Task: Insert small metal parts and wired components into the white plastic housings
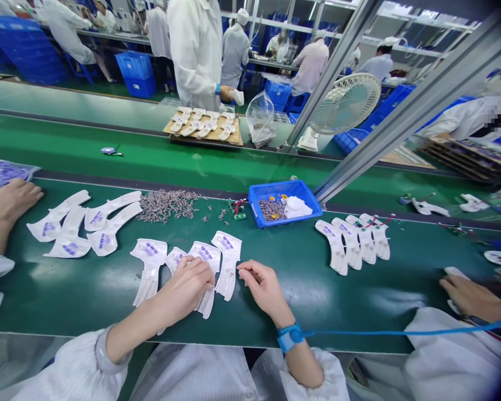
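My left hand (190, 284) bends over the row of white curved plastic shells in front of me, its fingers drawn together on one shell (206, 256). Whatever its fingertips grip is hidden beneath them. Just right of the rightmost shell (228, 259), my right hand (262, 284) is curled with thumb and fingers close together; I cannot make out what is inside. A blue strap (290, 337) with a cord circles my right wrist. To the left of this row lies another white shell (149, 264). Purple marks show on the shells' inner faces.
Small metal parts lie in a loose pile (167, 205). Beside it are a green circuit board (239, 214) and a blue tray (286, 220) of parts. More shells (354, 242) stand at right. Co-workers' hands (8, 209) flank me. A metal post (334, 172) slants up behind.
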The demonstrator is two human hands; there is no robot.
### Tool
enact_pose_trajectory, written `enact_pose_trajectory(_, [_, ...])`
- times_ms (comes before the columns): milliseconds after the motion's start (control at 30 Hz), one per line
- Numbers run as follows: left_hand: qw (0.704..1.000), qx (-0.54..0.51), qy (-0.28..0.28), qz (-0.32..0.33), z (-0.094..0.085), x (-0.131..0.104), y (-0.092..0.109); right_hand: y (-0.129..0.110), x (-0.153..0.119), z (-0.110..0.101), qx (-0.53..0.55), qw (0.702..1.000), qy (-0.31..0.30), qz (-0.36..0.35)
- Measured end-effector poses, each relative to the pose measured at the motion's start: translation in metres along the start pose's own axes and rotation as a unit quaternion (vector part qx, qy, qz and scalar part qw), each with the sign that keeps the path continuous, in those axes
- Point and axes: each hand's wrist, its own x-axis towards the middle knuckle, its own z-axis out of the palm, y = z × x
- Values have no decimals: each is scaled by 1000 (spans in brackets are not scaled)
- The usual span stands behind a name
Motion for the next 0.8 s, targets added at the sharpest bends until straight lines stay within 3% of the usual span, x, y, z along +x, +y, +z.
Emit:
enact_pose_trajectory(467, [1000,18,-9,22,-3,4,3,-3,0,1,11,1000,3,14])
enact_pose_trajectory(800, [993,-111,5,-32,-3,3,-7,-13,7,-5,113,989,3,92])
